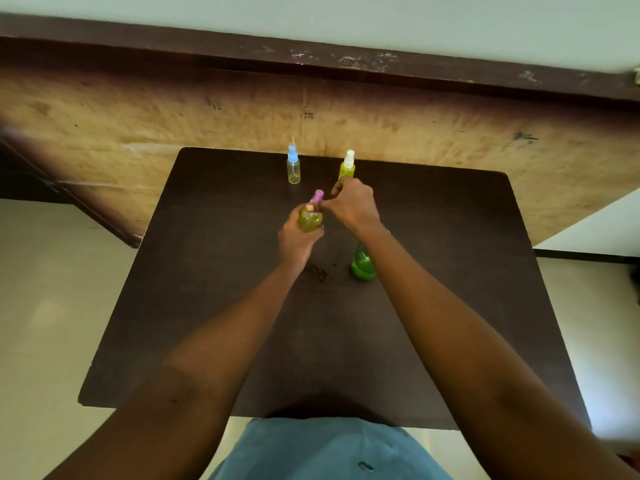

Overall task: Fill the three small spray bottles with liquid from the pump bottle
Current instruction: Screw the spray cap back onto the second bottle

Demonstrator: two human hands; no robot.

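My left hand [297,239] grips a small spray bottle [310,220] full of yellow-green liquid, held above the dark table [242,306]. My right hand [351,202] pinches its pink spray top [317,196] with thumb and finger. A blue-topped spray bottle [293,166] stands at the far edge, mostly clear with a little liquid. To its right stands a white-topped spray bottle [347,167] filled yellow-green, partly behind my right hand. The green pump bottle [363,264] stands under my right forearm, its top hidden.
A wooden panel [415,133] rises right behind the table's far edge. A small wet smear [317,271] marks the tabletop near my left wrist. Pale floor lies on both sides.
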